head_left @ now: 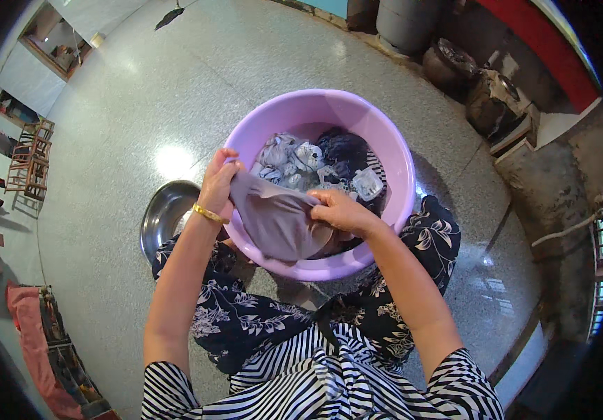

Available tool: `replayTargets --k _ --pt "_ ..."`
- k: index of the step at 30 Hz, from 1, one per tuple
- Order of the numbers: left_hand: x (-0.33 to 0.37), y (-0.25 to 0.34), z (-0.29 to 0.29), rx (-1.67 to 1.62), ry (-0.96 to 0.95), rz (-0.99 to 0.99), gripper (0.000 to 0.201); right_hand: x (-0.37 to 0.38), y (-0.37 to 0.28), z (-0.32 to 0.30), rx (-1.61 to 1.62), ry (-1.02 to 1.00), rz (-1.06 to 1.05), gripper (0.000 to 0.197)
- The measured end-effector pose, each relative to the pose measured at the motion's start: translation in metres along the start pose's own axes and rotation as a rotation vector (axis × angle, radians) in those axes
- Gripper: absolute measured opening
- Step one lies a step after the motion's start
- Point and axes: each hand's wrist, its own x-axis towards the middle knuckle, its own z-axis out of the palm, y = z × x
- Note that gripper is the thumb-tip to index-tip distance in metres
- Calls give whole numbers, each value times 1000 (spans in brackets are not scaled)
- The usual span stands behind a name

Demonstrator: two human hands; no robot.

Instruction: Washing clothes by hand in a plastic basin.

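A wet grey-mauve cloth garment [277, 220] is stretched between my two hands over the near side of a round purple plastic tub [343, 106]. My left hand [219, 185], with a gold bracelet at the wrist, is closed on the garment's left edge by the tub's rim. Inside the rim, my right hand [343, 212] pinches the garment's upper right part. Behind the garment lie soaked grey and white clothes [287, 154], dark clothes [343, 150] and a clear plastic box-like piece [367, 184]. The garment hides the near part of the tub's inside.
A steel basin [165, 217] stands on the floor just left of the tub, partly behind my left arm. My legs in dark floral trousers flank the tub's near side. Wooden chairs [30, 161] are far left; dark pots [450, 66] and a grey bin [406, 24] line the far right.
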Motion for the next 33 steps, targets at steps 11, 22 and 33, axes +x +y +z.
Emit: replayTargets --k 11,22,33 --pt "5 -29 -2 489 -106 -20 27 -8 -11 3 844 -25 -37 38" --pt "-24 -25 28 369 -572 -169 53 -10 10 3 742 9 101 39" --pt "-28 -41 29 795 -17 339 51 -7 -14 16 517 196 69 28"
